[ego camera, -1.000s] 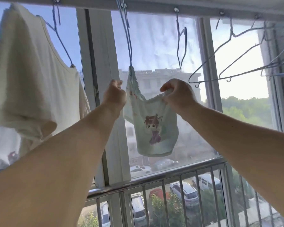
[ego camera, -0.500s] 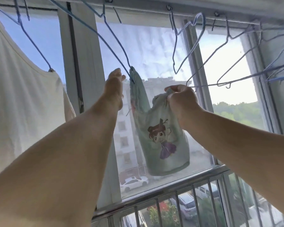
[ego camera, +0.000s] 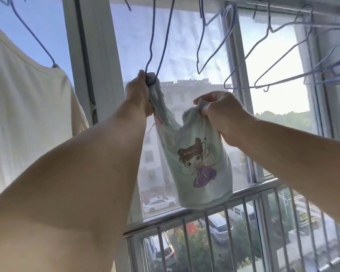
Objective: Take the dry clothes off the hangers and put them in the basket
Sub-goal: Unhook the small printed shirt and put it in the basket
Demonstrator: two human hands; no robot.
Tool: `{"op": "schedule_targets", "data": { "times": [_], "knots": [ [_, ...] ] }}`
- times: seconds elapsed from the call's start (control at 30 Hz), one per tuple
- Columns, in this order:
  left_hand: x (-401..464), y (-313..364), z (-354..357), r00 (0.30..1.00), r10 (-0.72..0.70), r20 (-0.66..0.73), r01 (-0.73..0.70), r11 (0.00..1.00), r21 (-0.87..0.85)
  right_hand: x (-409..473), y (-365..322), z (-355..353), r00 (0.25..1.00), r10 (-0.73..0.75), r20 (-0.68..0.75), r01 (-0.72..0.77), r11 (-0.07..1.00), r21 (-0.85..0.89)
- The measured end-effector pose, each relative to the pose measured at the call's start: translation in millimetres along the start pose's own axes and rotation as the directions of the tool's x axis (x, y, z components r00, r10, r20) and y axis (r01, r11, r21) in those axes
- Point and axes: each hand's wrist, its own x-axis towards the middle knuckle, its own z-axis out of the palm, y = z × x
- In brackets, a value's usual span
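Window (ego camera: 186, 46) ahead, white frame, metal railing (ego camera: 214, 214) at 6 o'clock; parked cars, buildings outside. Two garments: white shirt (ego camera: 26, 107) at 9 o'clock on blue hanger; small mint garment (ego camera: 200, 173) with cartoon girl print at centre. Bare wire hangers (ego camera: 283, 73) bunched at 2 o'clock, count unclear. Left hand (ego camera: 137, 95) grips garment strap where it meets blue hanger (ego camera: 157, 42). Right hand (ego camera: 224, 116) pinches other strap, fingers curled.

Left hand (ego camera: 137, 95): formerly open-fingered beside the blue hanger (ego camera: 155, 46), now gripping the strap of the small green garment (ego camera: 198, 163) at the hanger's lower end. Strap: bunched. Hanger: swung from slanted to nearly vertical.
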Motion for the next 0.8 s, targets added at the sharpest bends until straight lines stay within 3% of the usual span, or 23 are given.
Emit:
{"op": "schedule_targets", "data": {
  "times": [0.3,0.4,0.5,0.63,0.8],
  "knots": [
    [-33,-50,-72,0.975,-0.045,-0.218,0.115,0.940,0.322,-38,43,-9,0.977,0.135,0.167,-0.143,0.989,0.037],
    [-57,-85,-114,0.974,0.096,-0.207,0.056,0.777,0.627,-65,73,-14,0.954,0.219,0.203,-0.228,0.974,0.019],
    [-92,-109,-146,0.964,0.163,-0.211,0.070,0.610,0.789,-91,100,-20,0.937,0.290,0.196,-0.294,0.956,-0.007],
    [-151,-144,-185,0.962,0.081,-0.260,0.162,0.596,0.787,-137,144,-21,0.895,0.397,0.206,-0.393,0.918,-0.057],
    [-227,-187,-236,0.936,-0.129,-0.326,0.334,0.613,0.716,-199,199,-29,0.829,0.537,0.155,-0.540,0.841,-0.030]
  ]
}}
